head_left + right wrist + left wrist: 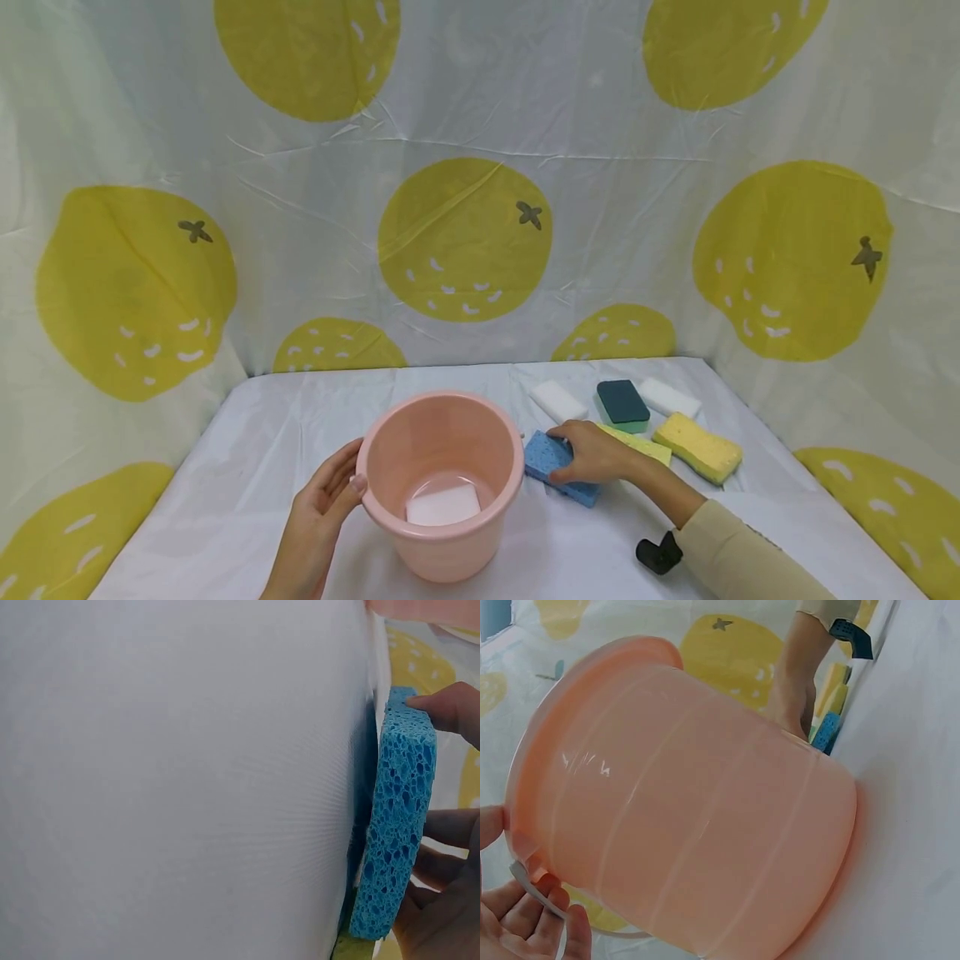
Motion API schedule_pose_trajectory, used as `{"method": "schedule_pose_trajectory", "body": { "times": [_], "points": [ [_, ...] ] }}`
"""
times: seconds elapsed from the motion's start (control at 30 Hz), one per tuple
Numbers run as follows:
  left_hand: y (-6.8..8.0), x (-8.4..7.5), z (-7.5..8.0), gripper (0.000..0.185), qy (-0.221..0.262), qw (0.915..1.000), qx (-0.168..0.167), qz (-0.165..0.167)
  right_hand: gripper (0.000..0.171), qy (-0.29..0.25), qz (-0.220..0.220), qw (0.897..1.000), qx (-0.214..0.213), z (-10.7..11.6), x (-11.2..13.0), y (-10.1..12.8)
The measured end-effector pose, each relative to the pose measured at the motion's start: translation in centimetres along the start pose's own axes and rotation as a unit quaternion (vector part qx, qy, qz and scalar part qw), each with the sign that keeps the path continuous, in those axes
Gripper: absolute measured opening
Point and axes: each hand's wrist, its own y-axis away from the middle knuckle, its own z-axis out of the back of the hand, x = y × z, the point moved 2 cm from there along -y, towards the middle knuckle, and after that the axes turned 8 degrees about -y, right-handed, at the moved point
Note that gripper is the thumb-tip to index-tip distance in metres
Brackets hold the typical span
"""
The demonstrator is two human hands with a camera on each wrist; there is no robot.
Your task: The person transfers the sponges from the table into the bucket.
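Observation:
A pink bucket (450,550) stands on the white-covered table, a white sponge (442,505) lying inside it. My left hand (321,508) grips the bucket's left rim, thumb at the edge. In the left wrist view, that hand's curled fingers (536,915) are by the rim and the pale handle (536,889). To the right of the bucket, my right hand (592,451) holds a blue porous sponge (546,454) from above. The right wrist view shows the thumb on one end of the blue sponge (397,825), the other fingers along its side.
Beyond the right hand lie a yellow sponge (637,443), partly hidden, and a thicker yellow scouring sponge (697,448). Farther back are a dark green scrub sponge (624,405) and two white sponges (558,402). A lemon-print curtain (465,242) hangs behind and beside the table.

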Motion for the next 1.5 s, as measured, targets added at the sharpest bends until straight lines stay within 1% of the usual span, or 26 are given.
{"method": "schedule_pose_trajectory", "body": {
  "times": [0.1,0.23,0.3,0.47,0.73,1.03,1.33,1.5],
  "points": [
    [0.0,0.0,0.0,0.046,0.0,1.0,0.001,-0.001,0.078,-0.009,0.016,1.0,0.0,0.2,0.1,-0.1],
    [0.0,0.1,0.1,0.046,0.0,1.0,0.003,-0.002,0.077,-0.01,0.015,1.0,-0.007,0.6,0.4,-0.3],
    [0.0,0.2,0.1,0.047,0.001,1.0,0.003,0.002,0.077,-0.009,0.014,1.0,-0.011,0.9,0.5,-0.4],
    [0.0,0.5,0.0,0.048,0.001,0.9999,0.0,0.012,0.076,-0.005,0.037,0.999,-0.009,1.8,0.5,-0.5],
    [0.1,0.2,-0.1,0.046,0.003,1.0,-0.002,-0.003,0.075,0.01,0.054,0.998,-0.007,3.6,0.3,-0.3],
    [0.1,0.3,-0.1,0.046,0.005,0.9999,0.0,-0.012,0.076,0.027,0.053,0.998,-0.016,5.6,0.7,0.0],
    [0.1,0.2,-0.2,0.046,0.003,1.0,0.001,-0.003,0.075,0.031,0.059,0.998,-0.017,6.6,1.1,0.0],
    [0.1,0.2,-0.2,0.046,0.003,1.0,-0.002,0.0,0.074,0.03,0.058,0.998,-0.013,7.3,1.8,-0.2]
  ]
}}
